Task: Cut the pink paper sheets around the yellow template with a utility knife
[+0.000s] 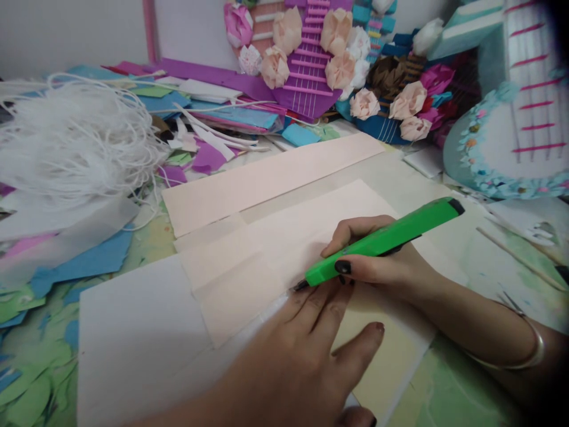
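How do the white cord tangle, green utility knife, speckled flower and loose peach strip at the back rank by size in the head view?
1. White cord tangle
2. Peach strip
3. Green utility knife, though nearness to the camera enlarges it
4. Speckled flower

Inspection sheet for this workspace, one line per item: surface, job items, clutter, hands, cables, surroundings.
Surface: mottled green table, partly covered by a white sheet.
Job items: green cutter, tip angled down at a pale pink sheet; pale pink strip lying beyond it.
Clutter: green and blue paper scraps at left; heap of white cord behind them.
Hands: right hand grips the cutter; left hand lies palm down, fingers very near the tip; contact unclear.
Cables: nothing seen.
Surroundings: purple stringed model among paper flowers at the back; pale wall.
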{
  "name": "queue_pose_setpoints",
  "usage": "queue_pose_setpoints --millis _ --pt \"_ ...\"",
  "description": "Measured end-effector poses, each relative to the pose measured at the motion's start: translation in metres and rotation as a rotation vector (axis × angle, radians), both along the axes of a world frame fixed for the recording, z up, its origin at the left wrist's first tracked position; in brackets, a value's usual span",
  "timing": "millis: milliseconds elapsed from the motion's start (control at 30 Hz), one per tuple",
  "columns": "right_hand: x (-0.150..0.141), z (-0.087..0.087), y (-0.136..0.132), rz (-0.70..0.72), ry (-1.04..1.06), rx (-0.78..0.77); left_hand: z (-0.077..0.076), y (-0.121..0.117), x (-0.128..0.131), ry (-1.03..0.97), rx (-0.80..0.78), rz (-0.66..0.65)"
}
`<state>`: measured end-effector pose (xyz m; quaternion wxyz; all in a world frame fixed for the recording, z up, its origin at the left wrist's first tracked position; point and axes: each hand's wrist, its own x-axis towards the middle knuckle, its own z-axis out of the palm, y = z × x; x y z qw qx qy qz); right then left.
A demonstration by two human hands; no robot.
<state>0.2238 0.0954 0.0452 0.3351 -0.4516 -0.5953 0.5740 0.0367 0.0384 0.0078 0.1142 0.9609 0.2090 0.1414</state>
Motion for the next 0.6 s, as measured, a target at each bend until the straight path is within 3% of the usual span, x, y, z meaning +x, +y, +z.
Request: queue_pose_setpoints --millis 233,600 --pt "0.0006 0.0037 -0.0002 -0.038 -0.018 -0.051 -0.0035 -0.0006 -0.0010 -0.025 -0.006 0.007" --pt "0.0061 0.0033 0.0041 0.040 -0.062 0.010 0.0005 -0.0003 0.0007 0.005 -0.043 0.005"
